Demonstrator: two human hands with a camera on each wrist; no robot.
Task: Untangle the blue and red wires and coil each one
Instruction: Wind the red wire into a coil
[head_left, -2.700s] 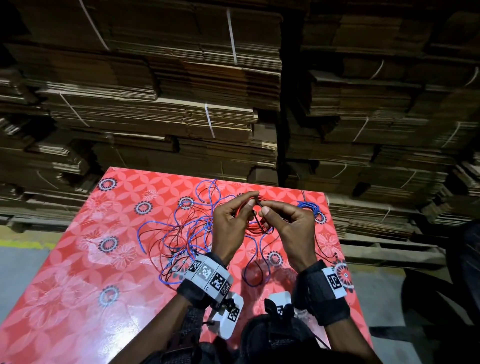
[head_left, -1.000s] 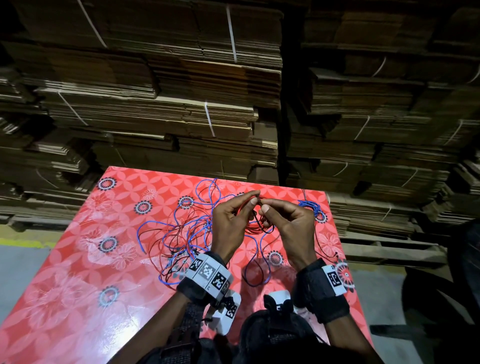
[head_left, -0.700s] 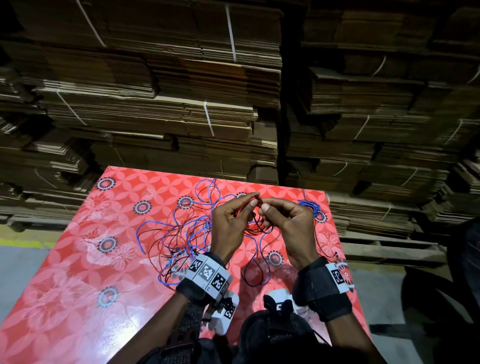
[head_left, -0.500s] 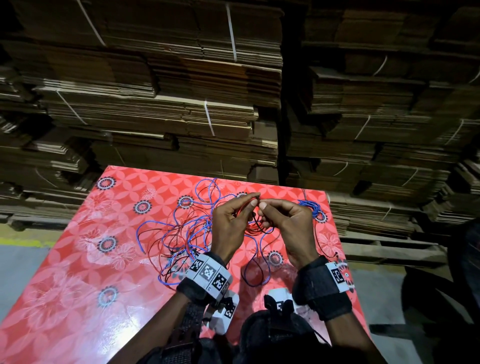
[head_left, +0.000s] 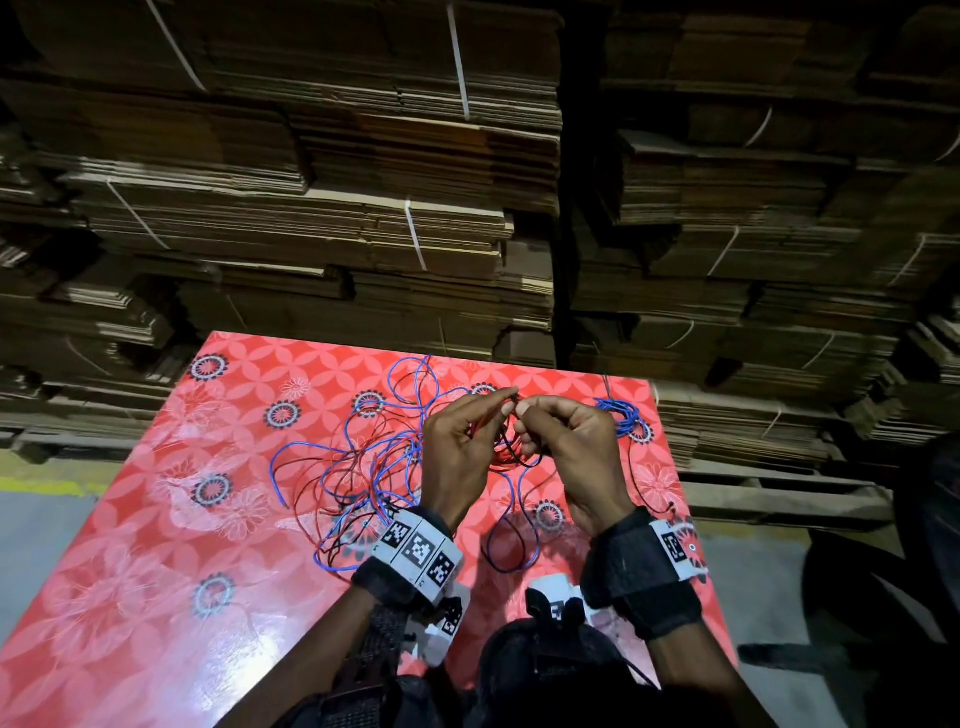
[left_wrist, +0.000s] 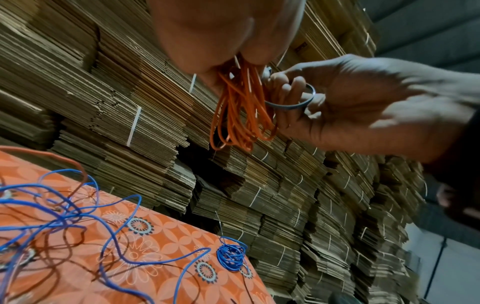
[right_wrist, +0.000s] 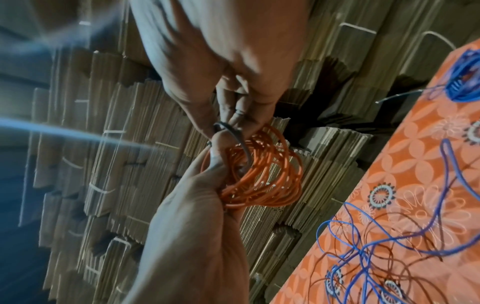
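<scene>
1. A red wire coil was held above the desk between both hands. The left hand was closed on the bundle, thumb and fingers clamped round its loops. The right hand was pinched at the top of the same bundle, fingers curled together.
2. In the right wrist view a thin grey strand was seen crossing the red loops near the pinch. Whether it was a tie, a band or the wire's bare end could not be determined.
3. Done, as judged: one blue wire coil lay finished near the far right corner of the desk, well apart from the rest. The red coil appeared wound and was judged to be in the securing step.
4. Left, as judged: a loose tangle of blue and dark red wires lay spread on the desk to the left of the hands, loops crossing one another. More separating and coiling was judged to remain.
5. Hard to make out: the number of wires in the tangle and any free end of the red coil. Red strands were poorly distinguished from the red patterned desk cover.
6. Stacked cardboard bundles were noted behind the desk.
</scene>
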